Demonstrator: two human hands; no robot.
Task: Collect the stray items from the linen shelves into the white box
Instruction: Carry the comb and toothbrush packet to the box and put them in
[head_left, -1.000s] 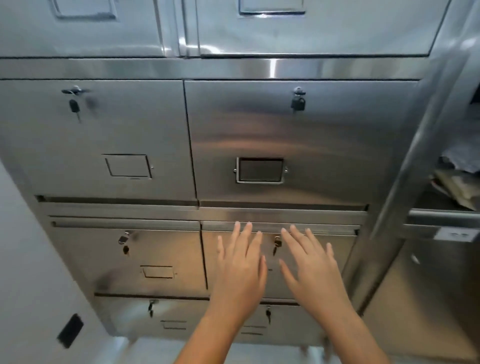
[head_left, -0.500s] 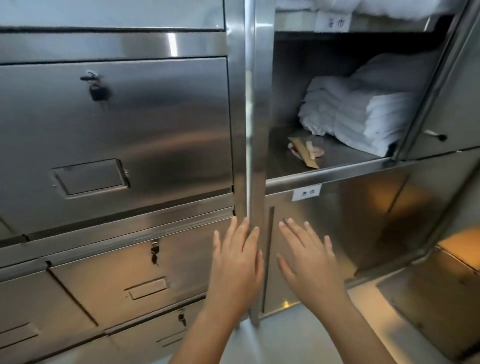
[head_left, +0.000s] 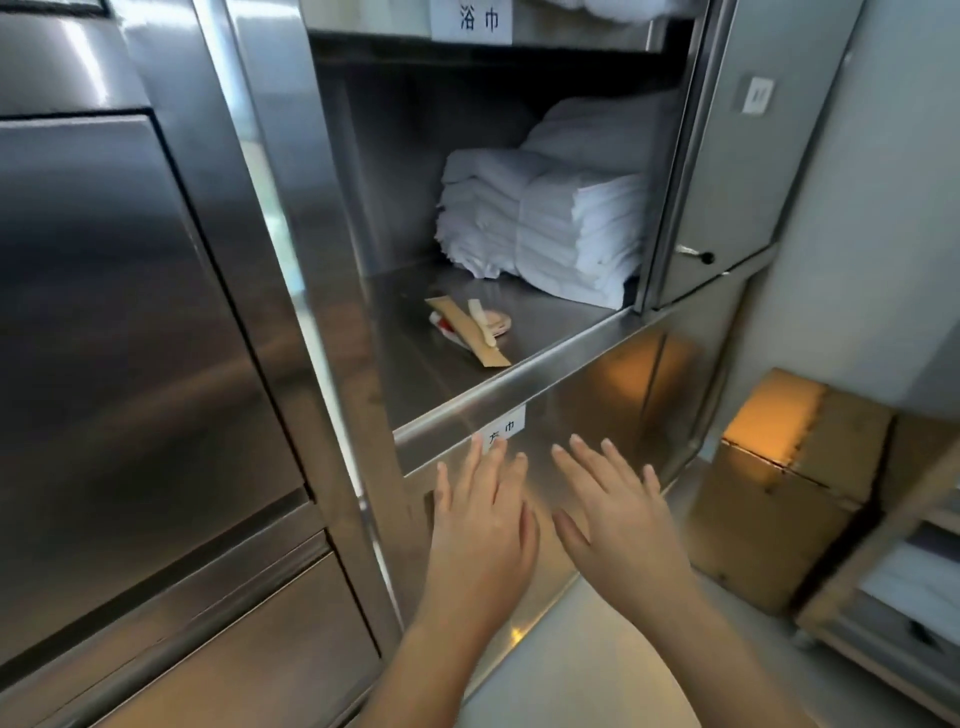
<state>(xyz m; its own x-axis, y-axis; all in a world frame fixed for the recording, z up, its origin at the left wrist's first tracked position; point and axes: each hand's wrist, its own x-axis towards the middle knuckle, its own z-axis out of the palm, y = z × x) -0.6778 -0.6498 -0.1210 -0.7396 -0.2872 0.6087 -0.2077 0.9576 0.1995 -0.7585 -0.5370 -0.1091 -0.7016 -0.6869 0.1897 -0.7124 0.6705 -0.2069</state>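
Stray items (head_left: 470, 332): small heap at the front of the steel shelf (head_left: 524, 376): flat tan packet (head_left: 485, 351), slim white stick (head_left: 480, 319) across it, red-and-white tube (head_left: 441, 326) alongside, pale round piece (head_left: 500, 325) (too blurred to name).
Towels (head_left: 545, 234): white, folded, stacked at the shelf's back right, apart from the heap.
Left hand (head_left: 480, 530): flat, fingers straight and spread, holding nothing, below the shelf lip.
Right hand (head_left: 618, 519): likewise flat and spread, just beside the left.
Cardboard box (head_left: 779, 499): on the floor, right.
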